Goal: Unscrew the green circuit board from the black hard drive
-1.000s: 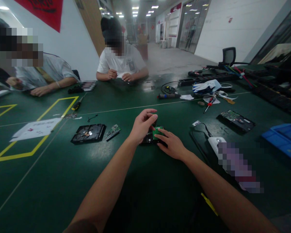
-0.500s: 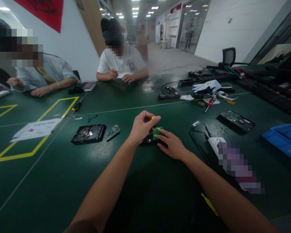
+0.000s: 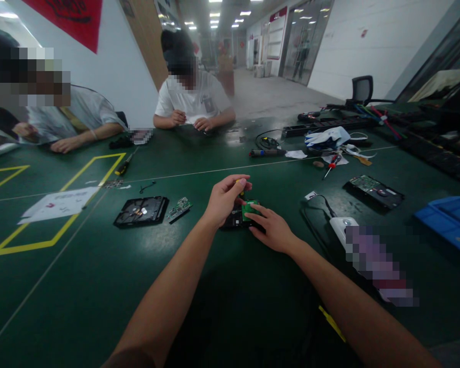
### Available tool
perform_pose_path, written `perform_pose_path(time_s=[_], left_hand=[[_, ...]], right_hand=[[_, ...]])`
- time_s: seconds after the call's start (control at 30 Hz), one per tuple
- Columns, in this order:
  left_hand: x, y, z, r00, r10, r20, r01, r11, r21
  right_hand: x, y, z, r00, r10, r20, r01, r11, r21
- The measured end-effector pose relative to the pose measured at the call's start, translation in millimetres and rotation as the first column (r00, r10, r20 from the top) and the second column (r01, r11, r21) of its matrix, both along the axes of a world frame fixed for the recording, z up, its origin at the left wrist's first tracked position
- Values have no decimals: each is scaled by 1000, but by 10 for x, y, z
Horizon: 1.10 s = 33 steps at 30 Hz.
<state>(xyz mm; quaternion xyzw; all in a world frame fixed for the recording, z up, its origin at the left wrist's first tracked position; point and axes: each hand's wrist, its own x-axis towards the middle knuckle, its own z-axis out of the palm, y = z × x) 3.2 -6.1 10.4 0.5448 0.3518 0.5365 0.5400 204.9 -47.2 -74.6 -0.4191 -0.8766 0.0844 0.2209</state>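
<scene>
Pinched upright between thumb and fingers of my left hand point(image 3: 221, 200) is a small screwdriver point(image 3: 242, 194) with a yellow handle. Its tip is hidden behind the hand, over the far side of a black hard drive point(image 3: 235, 221). The drive lies flat on the green table, its green circuit board point(image 3: 249, 208) facing up. My right hand point(image 3: 274, 230) has its fingers spread, with fingertips resting on the board and the thumb by the near edge. Left of the drive lie a loose circuit board piece point(image 3: 180, 207) and another hard drive point(image 3: 141, 211).
A third hard drive point(image 3: 373, 192), a white power strip point(image 3: 343, 225) with a cable and a blue tray point(image 3: 448, 220) are on the right. Farther back lie a red screwdriver point(image 3: 332, 164) and gloves point(image 3: 327, 137). Paper point(image 3: 57, 203) lies left. Two people sit across the table.
The screwdriver's top and my left fingertips have shifted slightly left, and more of the yellow handle shows below the fingers. My right hand stays on the board.
</scene>
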Motion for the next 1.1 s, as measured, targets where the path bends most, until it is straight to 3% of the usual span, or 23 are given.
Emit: perform_pose_path(time_s=[0.5, 0.87, 1.1], left_hand=[[-8, 8, 27, 994, -52, 100, 58, 997, -57], [15, 17, -20, 983, 182, -4, -182, 983, 0], [12, -8, 4, 997, 70, -15, -70, 997, 22]], right_hand=[[1, -12, 31, 1000, -9, 5, 9, 1000, 3], [-1, -1, 9, 1000, -8, 3, 8, 1000, 3], [-3, -13, 25, 1000, -7, -2, 7, 1000, -2]])
